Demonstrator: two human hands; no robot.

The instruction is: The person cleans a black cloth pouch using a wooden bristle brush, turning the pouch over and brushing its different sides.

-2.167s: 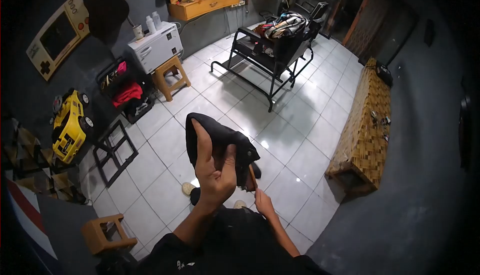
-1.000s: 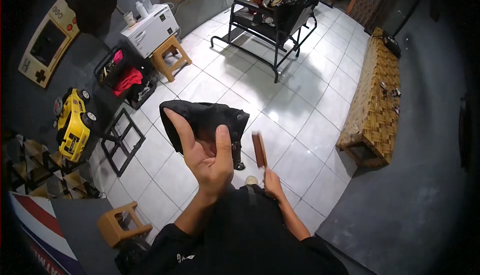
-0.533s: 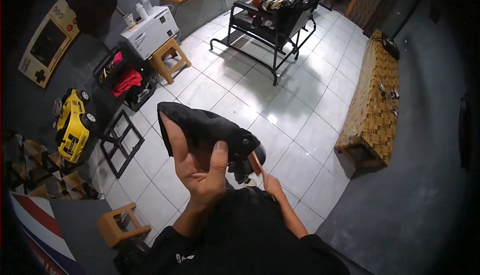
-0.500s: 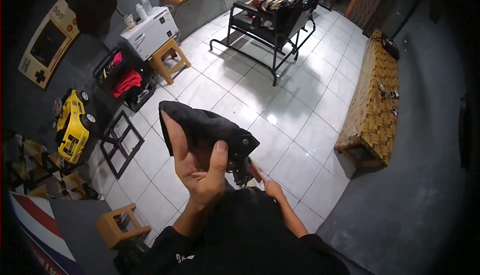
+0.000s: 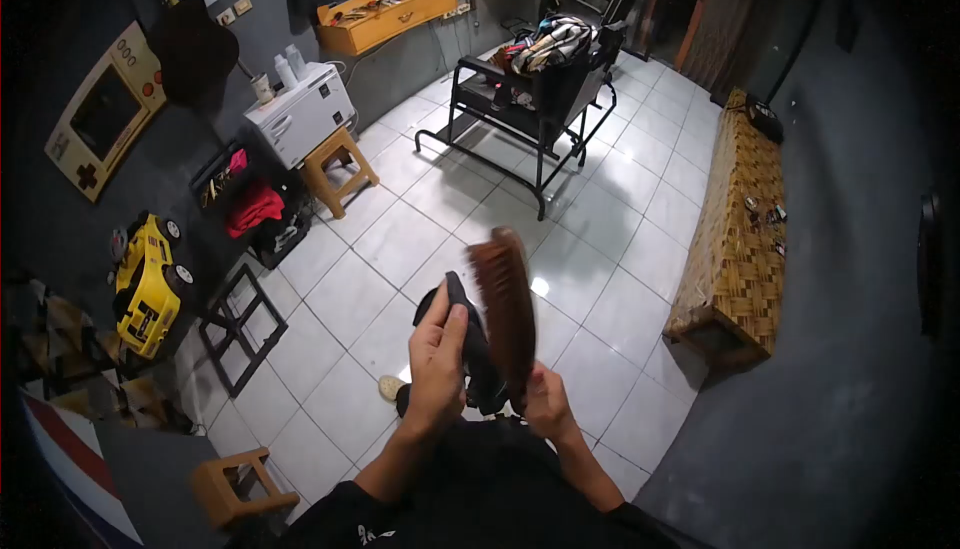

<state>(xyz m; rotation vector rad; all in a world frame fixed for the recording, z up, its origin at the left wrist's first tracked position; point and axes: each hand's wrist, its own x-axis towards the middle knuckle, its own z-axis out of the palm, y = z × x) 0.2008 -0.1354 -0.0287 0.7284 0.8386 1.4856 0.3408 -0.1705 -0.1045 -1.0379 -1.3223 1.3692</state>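
Note:
My left hand (image 5: pixel 437 369) pinches a black fabric item (image 5: pixel 475 344) between thumb and fingers, and the item hangs down over my lap. My right hand (image 5: pixel 548 404) is closed round the lower end of a brown brush (image 5: pixel 510 309). The brush stands upright just right of the black item, its bristles facing left and slightly blurred. Whether brush and fabric touch, I cannot tell.
Ahead stands a black metal-framed chair (image 5: pixel 500 119) with cloths on it. A woven box (image 5: pixel 730 269) lies along the right wall. On the left are a yellow toy car (image 5: pixel 150 284), a black frame (image 5: pixel 240 329), a wooden stool (image 5: pixel 335 169) and another stool (image 5: pixel 235 489).
The black item is turned narrow side on and has moved right; my left fingers have closed on its edge. The brush has risen and is seen whole. The camera view has tilted upward.

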